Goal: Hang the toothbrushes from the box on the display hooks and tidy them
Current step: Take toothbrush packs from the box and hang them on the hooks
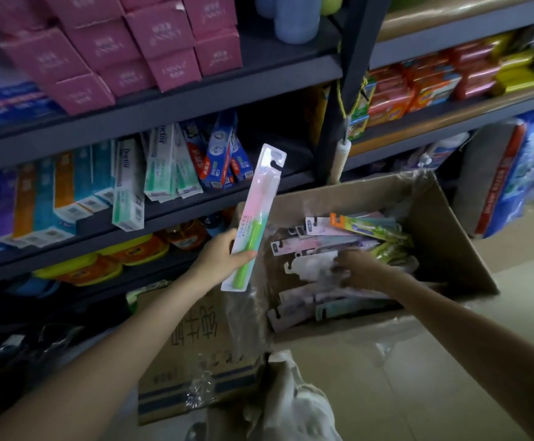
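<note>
Early stage, by the look of it. Left hand (pixel 219 253) grips one packaged toothbrush (pixel 253 218) by its lower half, card upright, hang hole on top, just left of the box (pixel 444 224). Right hand (pixel 359 268) is down in the box on the loose pile of toothbrush packs (pixel 339 237); blurred, cannot tell if its fingers are gripping. No display hooks in view, nothing seen hung. Most packs still in the box; hanging and tidying remain. Toothpaste shelves (pixel 195 87) sit far left.
</note>
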The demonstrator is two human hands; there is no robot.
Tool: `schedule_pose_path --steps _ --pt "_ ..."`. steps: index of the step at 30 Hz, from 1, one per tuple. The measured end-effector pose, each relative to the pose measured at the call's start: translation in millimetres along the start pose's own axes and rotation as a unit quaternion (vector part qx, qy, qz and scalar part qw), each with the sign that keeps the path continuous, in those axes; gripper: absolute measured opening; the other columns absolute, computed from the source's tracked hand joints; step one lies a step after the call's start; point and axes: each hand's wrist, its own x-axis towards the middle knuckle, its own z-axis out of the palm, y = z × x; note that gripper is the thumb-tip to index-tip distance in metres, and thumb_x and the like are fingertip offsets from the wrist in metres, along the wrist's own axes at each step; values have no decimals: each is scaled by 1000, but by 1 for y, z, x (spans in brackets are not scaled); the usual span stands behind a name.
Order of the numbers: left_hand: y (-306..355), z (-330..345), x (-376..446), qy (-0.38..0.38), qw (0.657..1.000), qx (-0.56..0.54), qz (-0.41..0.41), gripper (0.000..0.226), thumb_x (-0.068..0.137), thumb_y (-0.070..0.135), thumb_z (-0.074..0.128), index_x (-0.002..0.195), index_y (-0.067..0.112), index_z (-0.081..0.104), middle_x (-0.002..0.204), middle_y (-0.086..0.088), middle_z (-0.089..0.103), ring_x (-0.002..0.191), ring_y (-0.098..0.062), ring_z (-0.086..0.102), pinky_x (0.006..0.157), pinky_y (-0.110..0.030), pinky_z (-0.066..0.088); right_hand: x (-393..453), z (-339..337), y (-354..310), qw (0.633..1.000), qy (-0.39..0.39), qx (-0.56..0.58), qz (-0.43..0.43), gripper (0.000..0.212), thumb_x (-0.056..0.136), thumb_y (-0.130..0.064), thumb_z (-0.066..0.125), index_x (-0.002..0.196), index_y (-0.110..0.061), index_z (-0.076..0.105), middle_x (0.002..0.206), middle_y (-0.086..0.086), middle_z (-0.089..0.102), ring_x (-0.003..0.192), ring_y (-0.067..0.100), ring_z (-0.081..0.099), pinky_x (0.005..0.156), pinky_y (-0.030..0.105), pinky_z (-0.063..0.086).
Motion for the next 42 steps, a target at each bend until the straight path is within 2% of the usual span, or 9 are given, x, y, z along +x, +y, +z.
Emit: schedule_pose_path --steps 3,7,11,16,22,28,33,37,42 --pt "-3 -17 -11 32 999 -25 16 40 88 14 60 126 7 49 125 -9 58 109 -23 58 95 -43 47 -12 -51 -11 977 172 126 10 29 83 -16 68 109 -3 62 101 9 63 93 21 59 74 21 38" --pt "9 -43 -29 44 994 -62 75 45 92 5 52 134 7 38 126 -11 54 105 -23 59 89 -35 48 -36 -126 -63 882 275 376 -68 44 67 -31 79 70 1 49 58 10 43 58 2 48 59 20 40" --pt "31 -80 -57 56 984 -101 133 45 94 5 46 138 9 33 117 -6 55 87 -9 57 70 -14 48 -53 -176 -136 780 316 517 -153 20 75 -26 74 77 -9 62 71 2 62 70 14 59 65 28 48" --pt "37 -131 -92 107 968 -138 180 55 92 33 50 140 24 25 139 19 30 129 -1 28 95 -11 24 -44 -208 -217 670 298 652 -191 21 76 -11 73 90 -5 58 78 9 63 69 18 62 68 30 51" --pt "33 -183 -106 100 957 -153 225 49 76 11 72 115 26 47 106 13 61 95 -1 59 75 -8 47 -36 -232 -287 609 276 712 -216 15 89 -4 57 104 -6 58 94 11 65 78 21 65 73 35 57" --pt "17 -223 -110 146 960 -138 197 61 73 21 76 125 21 46 123 3 57 108 -12 56 96 -33 45 -21 -237 -307 673 291 653 -188 29 86 -16 65 109 1 60 99 16 66 88 28 64 82 43 54" --pt "-15 -234 -104 161 964 -137 163 55 75 13 75 120 25 45 116 3 58 104 -14 57 91 -31 45 6 -184 -256 869 304 388 -40 20 85 -14 65 70 -7 55 67 12 55 62 19 53 67 36 45" --pt "-35 -214 -91 135 979 -93 124 65 74 20 76 129 22 42 123 4 53 113 -14 52 96 -33 43 27 -117 -209 925 193 322 59 36 86 -12 64 56 -10 46 53 6 47 55 22 49 55 28 37" --pt "-48 -168 -75 75 993 -51 70 65 79 20 72 134 17 38 129 2 50 116 -16 50 92 -28 42 47 -78 -188 967 101 214 92 46 87 -25 63 127 -4 53 126 16 53 120 30 49 96 34 37"
